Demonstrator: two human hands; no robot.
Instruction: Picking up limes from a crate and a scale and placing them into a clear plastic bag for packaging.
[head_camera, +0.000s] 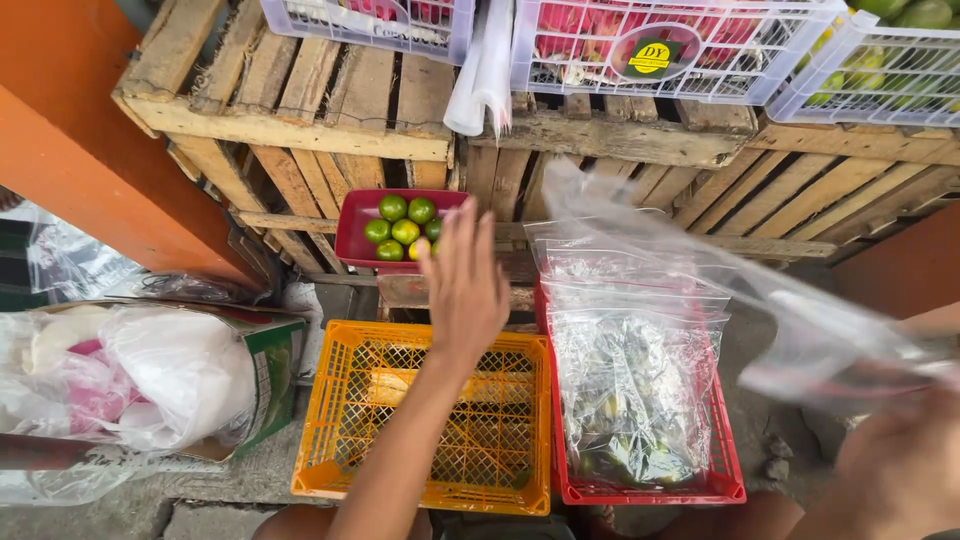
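Reaching forward, the left hand (463, 285) stretches out flat, fingers spread and loose, gripping nothing at all, hovering just short of the red tray (352, 232) of green limes (403, 228). That tray sits tucked on a slat of the wooden pallets (300, 130), stacked rough and weathered across the whole back of the scene.

Down low, bare concrete ground (215, 505), grey and gritty, and an orange wall (80, 140) slanting down the left side.

Over on the right, the right hand (900, 465) is blurred at the frame's edge, closed around the bottom of a clear plastic bag (700, 280) that billows up and across toward the pallets. How tightly it grips, I can't tell through the blur.

Below the left arm, an orange plastic crate (340, 440) with a lattice base stands on the ground. Right beside it, touching, a red crate (730, 470) packed with clear bags (630, 400) of something greenish.

Up top, three white mesh baskets line the pallets: one at left (440, 40), a middle one (770, 70) showing pink-red fruit and a dark oval label with a yellow centre, and one at far right (880, 95) holding green fruit. A roll of white plastic bags (485, 70) hangs between the first two.

Far left, a cardboard box (275, 375) with green panels, stuffed with white and pink bags.
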